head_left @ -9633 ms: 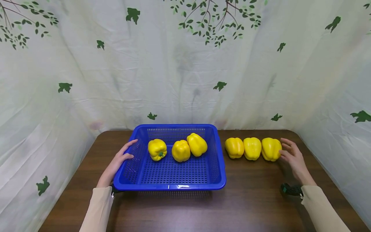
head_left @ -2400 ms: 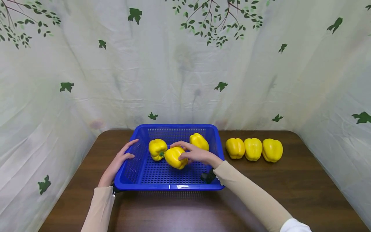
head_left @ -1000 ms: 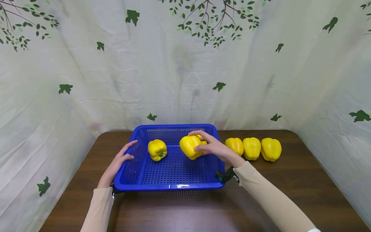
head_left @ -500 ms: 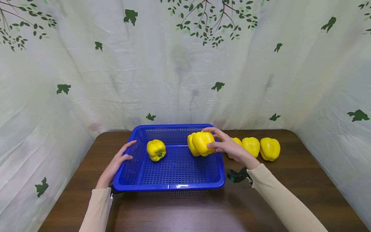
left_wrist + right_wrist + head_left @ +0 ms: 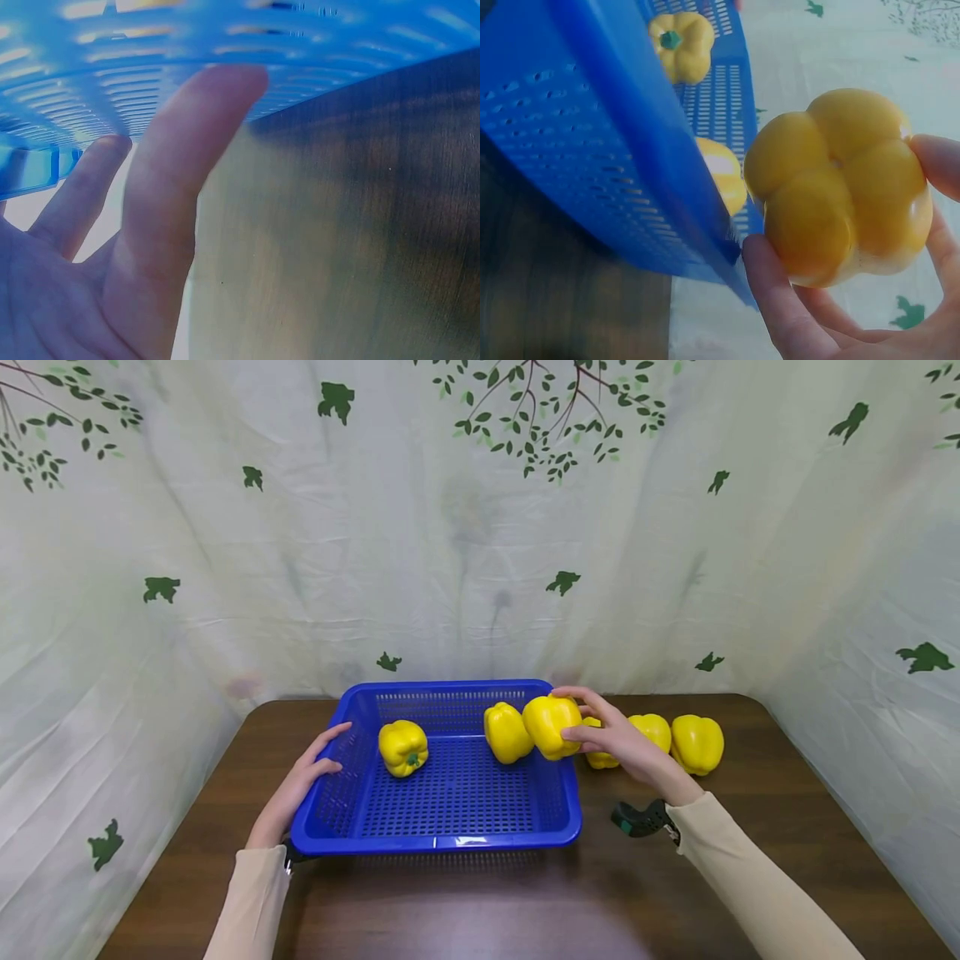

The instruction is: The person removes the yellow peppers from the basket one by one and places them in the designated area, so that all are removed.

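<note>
In the head view, my right hand grips a yellow bell pepper over the right rim of a blue plastic basket. The right wrist view shows the lobed end of this pepper between thumb and fingers, beside the basket wall. Two more bell peppers lie inside the basket: one at left with its green stem showing, one at right. At the basket's left side, my left hand touches the rim with fairly straight fingers; its fingertips meet the slotted wall.
Right of the basket, a row of three yellow bell peppers stands on the brown wooden table; my right hand partly covers the nearer ones, and the last pepper shows whole. A leaf-patterned white curtain encloses the table's back and sides.
The right hand left the row, took the middle pepper from the basket floor, and has carried it rightward to the right rim. The left hand has stayed at the basket's left side.
</note>
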A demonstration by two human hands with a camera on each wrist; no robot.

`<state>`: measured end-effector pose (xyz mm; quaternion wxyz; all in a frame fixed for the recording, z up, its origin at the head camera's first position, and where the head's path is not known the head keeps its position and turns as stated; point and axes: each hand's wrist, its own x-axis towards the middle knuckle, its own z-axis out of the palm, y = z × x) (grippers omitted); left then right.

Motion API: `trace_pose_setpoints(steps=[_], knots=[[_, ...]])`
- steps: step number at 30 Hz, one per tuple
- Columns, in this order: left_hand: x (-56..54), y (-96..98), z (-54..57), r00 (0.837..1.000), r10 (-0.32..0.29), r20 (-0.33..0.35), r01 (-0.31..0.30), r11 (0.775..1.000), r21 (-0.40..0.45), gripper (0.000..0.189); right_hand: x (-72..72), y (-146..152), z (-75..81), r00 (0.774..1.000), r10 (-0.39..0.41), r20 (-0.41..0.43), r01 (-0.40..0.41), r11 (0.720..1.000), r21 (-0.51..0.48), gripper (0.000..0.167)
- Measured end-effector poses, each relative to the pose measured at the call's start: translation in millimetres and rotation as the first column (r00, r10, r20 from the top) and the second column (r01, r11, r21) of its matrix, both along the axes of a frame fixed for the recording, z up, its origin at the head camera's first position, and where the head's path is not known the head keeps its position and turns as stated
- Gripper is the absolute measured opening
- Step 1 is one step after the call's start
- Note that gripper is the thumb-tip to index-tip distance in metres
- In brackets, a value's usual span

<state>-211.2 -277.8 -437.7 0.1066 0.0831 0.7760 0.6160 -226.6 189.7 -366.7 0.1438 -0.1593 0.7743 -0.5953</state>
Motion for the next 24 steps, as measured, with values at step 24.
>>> trace_pose_setpoints(steps=[24], knots=[[1.0,0.6,0.3,1.0,0.009,0.009,-0.009,1.0,0.005,0.057,15.7,43,-16.1,0.996,-0.087,0.005,0.088,0.996,-0.032,0.055]])
